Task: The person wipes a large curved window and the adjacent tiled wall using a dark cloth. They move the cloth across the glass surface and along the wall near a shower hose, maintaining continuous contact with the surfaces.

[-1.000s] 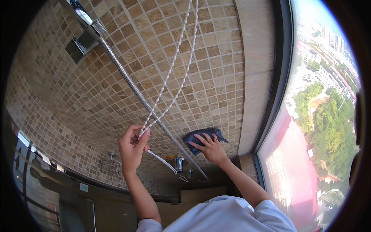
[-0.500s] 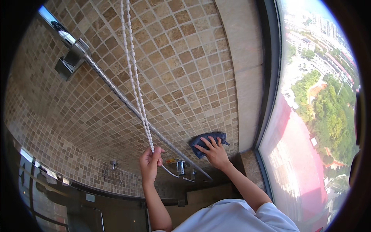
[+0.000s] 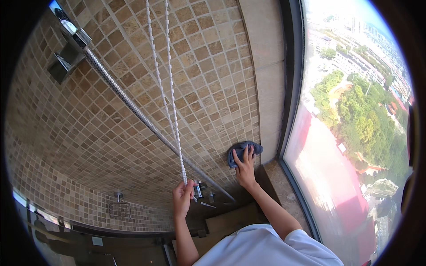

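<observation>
My left hand (image 3: 183, 198) is closed in a pinch around the lower end of a white beaded chain loop (image 3: 176, 133). Its two strands run up in front of the tiled wall and spread apart toward the top. To the right, my right hand (image 3: 246, 170) presses a dark blue-grey cloth (image 3: 238, 154) against the tiles. Its fingers lie spread over the cloth, close to the pale stone trim. Behind the chain, a silver shower hose (image 3: 128, 101) slants down across the wall.
A chrome shower holder (image 3: 71, 53) sits at upper left, a wire soap basket (image 3: 120, 210) at lower left. Chrome fittings (image 3: 198, 189) stick out beside my left hand. Along the right runs a dark-framed window (image 3: 337, 177), with a stone ledge (image 3: 280, 185) below its corner.
The cloth under my right hand has slid right along the wall, nearer the trim. My left hand has shifted right with the chain, whose strands stand wider apart. The whole view has turned slightly.
</observation>
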The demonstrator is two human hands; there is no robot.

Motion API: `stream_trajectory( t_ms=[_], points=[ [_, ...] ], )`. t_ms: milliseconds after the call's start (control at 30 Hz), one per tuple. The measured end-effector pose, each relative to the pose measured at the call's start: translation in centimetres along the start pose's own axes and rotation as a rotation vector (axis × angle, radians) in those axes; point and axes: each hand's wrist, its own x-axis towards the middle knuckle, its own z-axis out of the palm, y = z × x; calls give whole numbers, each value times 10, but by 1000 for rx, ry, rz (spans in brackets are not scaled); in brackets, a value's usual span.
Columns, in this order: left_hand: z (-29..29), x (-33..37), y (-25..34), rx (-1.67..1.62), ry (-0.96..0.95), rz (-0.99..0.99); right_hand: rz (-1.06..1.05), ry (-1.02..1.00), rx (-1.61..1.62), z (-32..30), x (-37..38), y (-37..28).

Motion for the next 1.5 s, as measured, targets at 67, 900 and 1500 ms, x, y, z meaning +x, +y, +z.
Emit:
stream_trajectory(
  t_ms=[67,900,1500],
  points=[
    [-9,-2,-7,-25,-10,-15,-93,-28,-57,1,3,-13],
    [-44,-50,-132,-41,-219,-203,273,44,319,107,-82,-57],
    [-20,-64,-139,-6,-158,-246,754,675,237,117,-56,25]
  ],
)
